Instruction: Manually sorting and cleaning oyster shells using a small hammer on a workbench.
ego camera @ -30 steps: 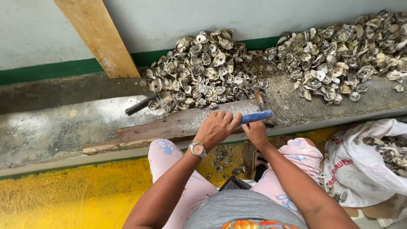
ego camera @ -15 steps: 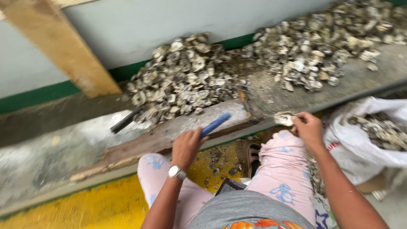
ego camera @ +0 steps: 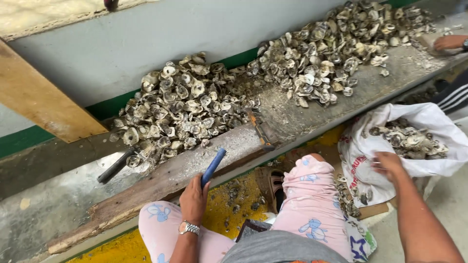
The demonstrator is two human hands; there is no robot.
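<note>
Your left hand (ego camera: 193, 198) is clenched around a blue-handled tool (ego camera: 213, 167), gripping its lower end; the handle angles up and away over the near edge of a weathered wooden board (ego camera: 146, 187) that lies along the concrete ledge (ego camera: 44, 214). A silver wristwatch (ego camera: 187, 227) sits on that wrist.

Your right hand (ego camera: 388, 164) is at the mouth of a white sack (ego camera: 438, 126) to your right, fingers loosely spread and released, holding nothing that shows. The sack holds oyster shells (ego camera: 407, 139), and it stands well apart from the tool.

Your knees, in pink patterned trousers (ego camera: 312, 204), point toward the ledge. Shell fragments lie on the yellow floor (ego camera: 97, 251) between them.

On the board beyond the tool lies a rusty hammer-like tool (ego camera: 262, 129), untouched. A dark bar (ego camera: 114, 166) lies on the ledge to the left, its end at the shell heap.

Farther back, two large heaps of oyster shells (ego camera: 180, 109) rest on the ledge against the grey wall (ego camera: 122, 44) with its green base stripe. A wooden plank (ego camera: 39, 100) leans at the left.

At far right, another person's hand (ego camera: 448, 43) rests on the ledge.
</note>
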